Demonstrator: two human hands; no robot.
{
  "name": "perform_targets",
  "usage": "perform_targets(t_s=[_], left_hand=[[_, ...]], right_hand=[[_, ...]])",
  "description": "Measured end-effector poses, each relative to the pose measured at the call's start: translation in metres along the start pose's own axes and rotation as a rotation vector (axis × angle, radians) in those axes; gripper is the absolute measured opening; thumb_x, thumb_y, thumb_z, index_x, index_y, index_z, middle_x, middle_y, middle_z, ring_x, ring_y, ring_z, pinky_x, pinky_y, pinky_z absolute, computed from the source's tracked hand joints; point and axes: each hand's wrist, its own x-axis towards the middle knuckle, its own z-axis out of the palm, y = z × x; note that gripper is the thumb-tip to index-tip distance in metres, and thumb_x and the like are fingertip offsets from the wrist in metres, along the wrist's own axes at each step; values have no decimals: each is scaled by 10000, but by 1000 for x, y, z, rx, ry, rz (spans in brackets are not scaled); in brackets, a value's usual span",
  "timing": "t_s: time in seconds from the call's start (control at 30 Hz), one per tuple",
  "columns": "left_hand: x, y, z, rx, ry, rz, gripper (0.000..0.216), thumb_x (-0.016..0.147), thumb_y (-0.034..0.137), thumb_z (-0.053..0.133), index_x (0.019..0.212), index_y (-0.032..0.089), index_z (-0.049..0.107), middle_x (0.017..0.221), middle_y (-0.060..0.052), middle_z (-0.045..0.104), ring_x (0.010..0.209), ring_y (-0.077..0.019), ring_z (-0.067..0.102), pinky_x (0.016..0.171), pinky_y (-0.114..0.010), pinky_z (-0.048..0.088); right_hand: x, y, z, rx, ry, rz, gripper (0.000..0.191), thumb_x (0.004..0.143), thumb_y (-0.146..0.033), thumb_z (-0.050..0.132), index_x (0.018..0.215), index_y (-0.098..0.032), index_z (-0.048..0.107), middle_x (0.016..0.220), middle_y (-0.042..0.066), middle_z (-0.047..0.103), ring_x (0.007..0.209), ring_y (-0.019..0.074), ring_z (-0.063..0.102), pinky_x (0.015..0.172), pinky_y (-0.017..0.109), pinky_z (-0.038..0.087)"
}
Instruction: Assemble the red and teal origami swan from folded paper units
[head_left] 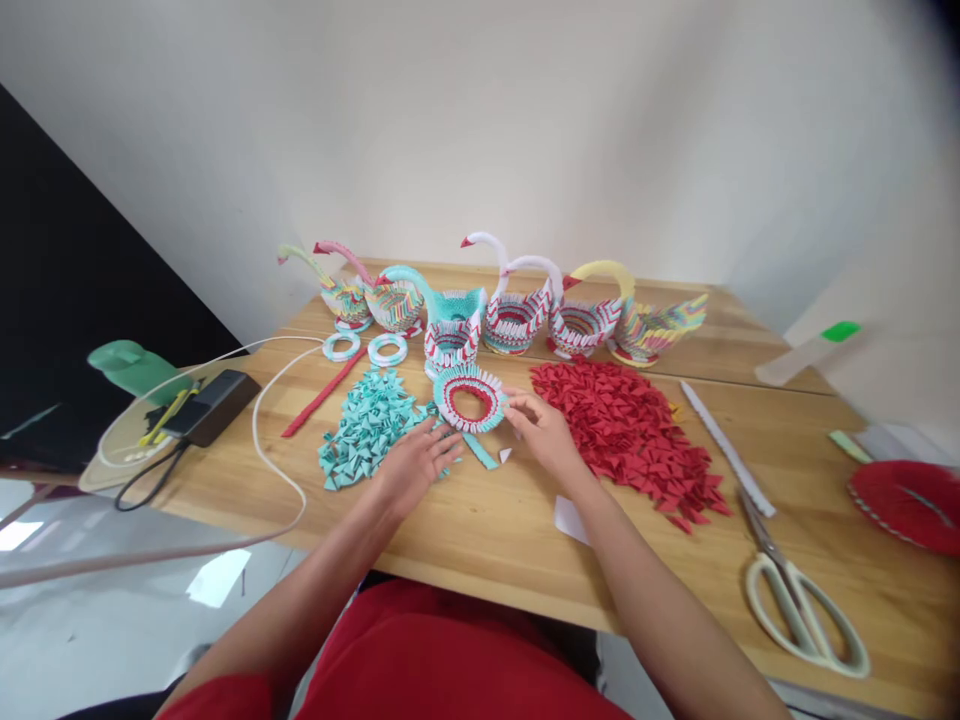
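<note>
My right hand [541, 428] pinches the right edge of a ring of folded paper pieces [448, 398], which has teal, white and red rows. The ring is tilted so that its round hole faces me. Just below its left side, my left hand [418, 458] lies half turned up with its fingers spread, holding nothing. A heap of teal folded triangles [367, 425] is beside the left hand. To the right of the ring spreads a larger heap of red folded triangles [630, 430]. A teal strip [481, 451] lies on the table between my hands.
Several finished paper swans [514, 318] stand in a row behind the ring. Scissors [799, 600] and a long white strip [724, 445] lie at the right. Two small rings [388, 349], a red strip [322, 395], a black adapter [221, 405] and a white cable [259, 425] are at the left.
</note>
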Motion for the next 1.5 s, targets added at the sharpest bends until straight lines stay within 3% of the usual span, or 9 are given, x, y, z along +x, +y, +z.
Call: perform_targets(t_s=[0.27,0.47,0.53,0.7,0.8,0.97,1.1,1.27,1.5], left_hand=[[10,-7,15,39,-15,26,307,816,56,625,1106,118,545,977,-116,692,792,-210,707,762,-337,558],[29,-10,28,231,-174,-30,262,699,239,830,854,102,669,750,-37,678,564,-90,574,514,-197,420],[33,-10,33,293,-174,35,313,672,321,850,831,105,689,771,-43,691,607,-103,585,541,-202,422],[33,-9,52,285,-216,286,373,745,412,782,983,135,707,957,-65,730,888,-190,653,867,-302,472],[31,-7,58,301,-264,337,417,764,390,764,1095,148,686,1033,-71,728,979,-221,646,912,-327,460],[36,-7,56,289,-279,360,442,722,350,795,1104,154,689,1040,-68,730,992,-241,652,914,-339,473],[40,-7,53,292,-268,366,419,767,360,761,1129,160,688,1070,-66,726,1021,-230,647,940,-336,465],[37,-3,50,348,-334,309,463,726,351,797,1134,162,687,1080,-74,726,1034,-249,645,916,-328,477],[31,3,47,395,-386,260,442,693,284,828,1098,161,699,1045,-75,737,999,-261,662,900,-338,498]], right_hand=[[-1,3,-15,112,81,179,291,746,-481,694,835,-204,685,956,61,730,860,229,649,832,373,492],[-3,-2,-18,259,125,236,344,693,-512,753,824,-202,683,964,49,744,874,216,656,811,339,509],[-5,-8,-18,312,117,279,348,699,-506,758,836,-198,675,949,44,745,825,197,660,754,316,526],[-11,-24,-18,419,101,313,350,688,-501,781,812,-200,651,957,53,751,799,192,683,672,302,565],[-11,-27,-17,415,90,319,356,670,-498,795,809,-201,658,870,59,761,805,213,705,648,300,568],[-9,-24,-22,237,165,225,383,693,-478,757,940,-190,711,811,72,763,709,204,694,593,290,517],[-10,-29,-28,162,256,163,303,704,-468,743,815,-190,699,737,47,733,638,178,646,608,295,506],[-17,-40,-22,73,234,99,198,735,-402,727,731,-206,701,623,5,669,579,154,584,592,280,478],[-19,-42,-17,146,183,110,177,742,-388,720,810,-233,770,654,16,701,620,179,624,642,319,517]])
